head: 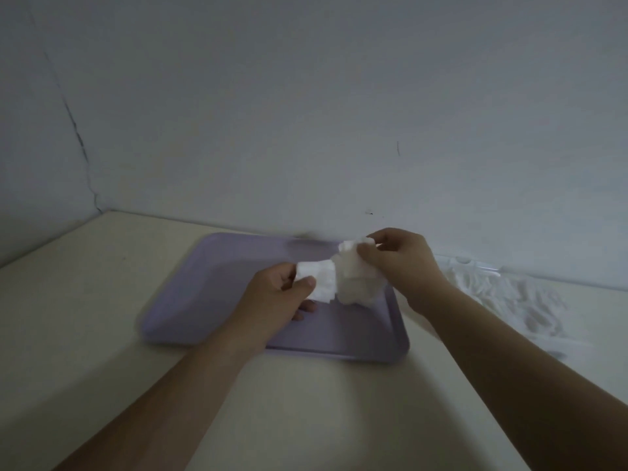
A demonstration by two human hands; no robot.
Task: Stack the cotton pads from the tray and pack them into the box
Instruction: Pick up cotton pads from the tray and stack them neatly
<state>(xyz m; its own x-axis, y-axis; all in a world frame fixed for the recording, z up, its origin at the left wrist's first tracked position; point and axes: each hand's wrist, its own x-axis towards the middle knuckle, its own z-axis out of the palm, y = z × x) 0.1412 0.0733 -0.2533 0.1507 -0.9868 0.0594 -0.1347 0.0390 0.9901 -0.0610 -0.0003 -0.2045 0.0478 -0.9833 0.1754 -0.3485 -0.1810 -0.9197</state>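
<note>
Both hands over lilac tray (204, 300): left hand (282, 300) pinches cotton pads (319, 280); right hand (397, 260) grips another bunch (356, 266)

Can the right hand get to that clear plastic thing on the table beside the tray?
Probably yes. The right hand is close to the clear plastic item, nothing lies between them, but it is already gripping cotton pads.

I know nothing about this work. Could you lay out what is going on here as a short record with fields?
Surface: pale table against a wall
Tray: lilac tray, bare where visible
Left hand: grip closed on a stack of cotton pads
Right hand: grip closed on more pads, above the tray
Right of tray: clear plastic container, blurred
Stage: pads gathered, not packed yet
</note>
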